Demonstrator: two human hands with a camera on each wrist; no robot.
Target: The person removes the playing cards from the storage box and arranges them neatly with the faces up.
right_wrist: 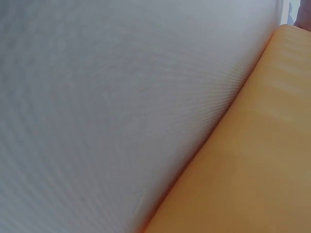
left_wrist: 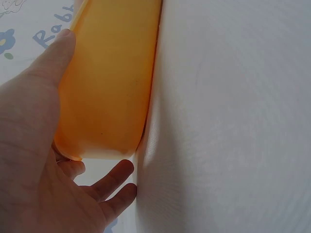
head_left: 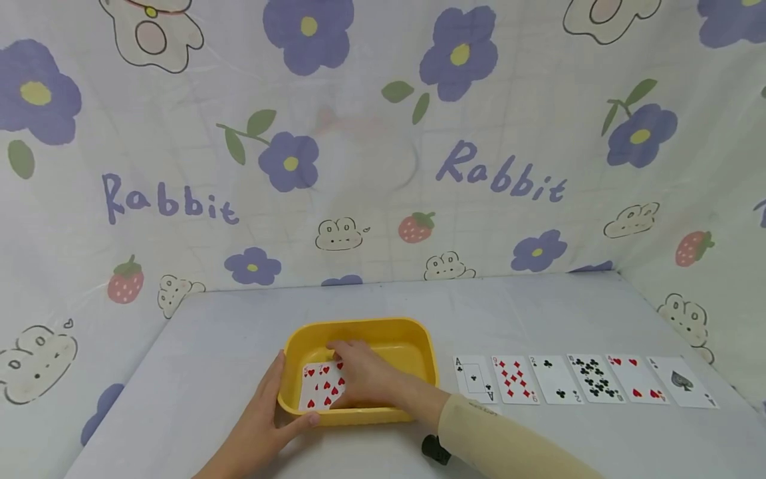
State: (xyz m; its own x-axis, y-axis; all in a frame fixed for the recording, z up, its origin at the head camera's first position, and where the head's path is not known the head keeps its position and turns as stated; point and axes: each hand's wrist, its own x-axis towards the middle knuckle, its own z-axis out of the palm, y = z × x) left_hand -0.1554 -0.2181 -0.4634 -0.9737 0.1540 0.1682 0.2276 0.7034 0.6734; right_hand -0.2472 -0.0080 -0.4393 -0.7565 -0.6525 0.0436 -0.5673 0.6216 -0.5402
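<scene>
A yellow plastic tray point(head_left: 425, 339) stands on the white table. My left hand point(head_left: 260, 412) grips its left end, thumb over the front rim and fingers along the outer wall. In the left wrist view, the thumb lies high on the tray wall point(left_wrist: 109, 73) and some fingers spread past its corner. Inside the tray, heart playing cards point(head_left: 311, 386), a five and a seven in front, lie at the left. My right hand point(head_left: 368, 376) reaches in over their right side, thumb low and fingers bent; I cannot tell whether it pinches them. The right wrist view shows only the tray's outside point(right_wrist: 252, 155) and the tabletop.
To the right of the tray, several face-up playing cards lie in a row, from an ace of clubs point(head_left: 473, 386) to an ace of spades point(head_left: 682, 382). A small black object point(head_left: 435, 450) shows beside my right sleeve point(head_left: 503, 436). A printed curtain point(head_left: 371, 179) hangs behind.
</scene>
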